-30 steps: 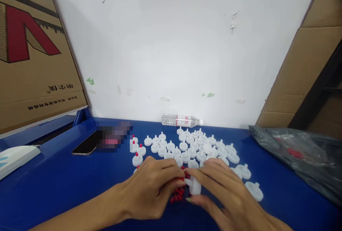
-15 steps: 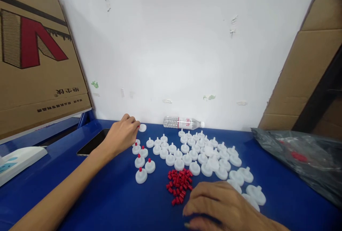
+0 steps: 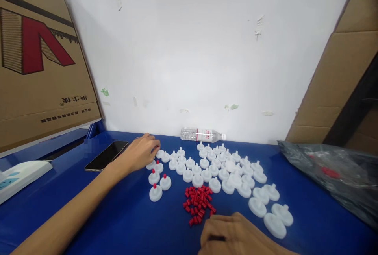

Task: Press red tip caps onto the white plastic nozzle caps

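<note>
Our left hand (image 3: 144, 153) reaches out with fingers bent down at a white piece (image 3: 160, 154), just beside the rear of the group of red-tipped white pieces (image 3: 156, 194); the fingers hide part of that group, and we cannot tell whether they grip anything. Our right hand (image 3: 230, 234) is curled close to us at the near edge of a pile of red caps (image 3: 198, 202); its fingertips are turned away and blurred, so we cannot tell if a cap is between them. Beyond the pile, many plain white pieces (image 3: 215, 185), round with short stems, spread back and to the right, some overlapping. All of this lies on a glossy blue tabletop (image 3: 100, 211). Behind the pieces a clear bottle (image 3: 203, 135) lies on its side by the white wall (image 3: 183, 50), which bears torn scraps of tape; we cannot make out its contents. Left of our forearm lies a dark-screened phone (image 3: 106, 156), partly covered, and a white device (image 3: 23, 178) cut off by the frame. A printed carton (image 3: 50, 93) leans in at left, cardboard (image 3: 330, 89) stands at right, and below it a grey plastic bag (image 3: 351, 198) shows a blurred red patch through clear film
</note>
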### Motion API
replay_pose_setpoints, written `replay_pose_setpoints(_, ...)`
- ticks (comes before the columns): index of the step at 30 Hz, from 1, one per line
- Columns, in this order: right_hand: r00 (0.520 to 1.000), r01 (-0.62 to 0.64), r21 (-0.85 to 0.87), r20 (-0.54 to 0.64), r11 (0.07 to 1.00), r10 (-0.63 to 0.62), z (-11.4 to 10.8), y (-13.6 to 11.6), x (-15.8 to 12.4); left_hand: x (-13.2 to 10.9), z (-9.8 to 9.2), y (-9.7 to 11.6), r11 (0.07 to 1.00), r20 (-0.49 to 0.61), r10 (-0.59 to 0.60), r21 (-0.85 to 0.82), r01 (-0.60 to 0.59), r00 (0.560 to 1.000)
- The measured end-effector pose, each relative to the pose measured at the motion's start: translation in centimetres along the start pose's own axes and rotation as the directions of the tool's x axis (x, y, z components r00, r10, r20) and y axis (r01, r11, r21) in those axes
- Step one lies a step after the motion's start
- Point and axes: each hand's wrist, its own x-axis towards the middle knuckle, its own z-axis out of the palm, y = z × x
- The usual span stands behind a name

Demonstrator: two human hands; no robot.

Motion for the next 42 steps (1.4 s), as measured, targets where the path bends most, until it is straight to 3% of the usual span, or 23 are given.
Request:
replay_pose_setpoints(8, 0.999, -0.025, -0.056, 0.02, 0.998, 0.026, 0.7, 0.6, -0.3, 0.1, 0.3, -0.1, 0.999, 0.001, -0.04, 0.0, 0.04, 0.999)
replay_pose_setpoints(15, 0.996, -0.05, -0.118, 0.062, 0.992, 0.057, 0.4, 0.6, -0.5, -0.1, 0.8, 0.7, 0.99, -0.049, -0.001, -0.143, -0.006, 0.999)
replay_pose_setpoints(21, 0.992, -0.121, -0.103, -0.036, 0.987, 0.118, -0.7, -0.1, 0.0, 0.2, 0.7, 1.1, 0.962, -0.078, 0.037, -0.266, -0.057, 0.996)
replay_pose_setpoints(26, 0.98, -0.173, -0.085, -0.117, 0.981, 0.162, -1.8, -0.4, 0.0, 0.1, -0.6, 1.5, 0.936, -0.131, -0.037, -0.35, -0.011, 0.991)
replay_pose_setpoints(31, 0.954, -0.255, -0.132, -0.198, 0.958, 0.226, -2.5, -0.7, 0.1, -0.5, -2.1, 2.8, 0.875, -0.203, -0.201, -0.477, 0.082, 0.958)
replay_pose_setpoints(35, 0.927, -0.35, -0.1, -0.18, 0.931, 0.329, -3.0, -0.6, 0.4, -0.8, -2.2, 4.1, 0.769, -0.224, -0.261, -0.637, 0.061, 0.939)
replay_pose_setpoints(38, 0.899, -0.416, -0.073, -0.186, 0.907, 0.397, -3.1, -0.3, 0.4, -1.1, -2.2, 5.3, 0.696, -0.225, -0.224, -0.718, -0.006, 0.948)
replay_pose_setpoints(42, 0.856, -0.496, -0.026, -0.18, 0.868, 0.485, -3.0, -0.1, 0.3, -1.6, -2.3, 6.9, 0.705, -0.271, -0.13, -0.702, -0.103, 0.954)
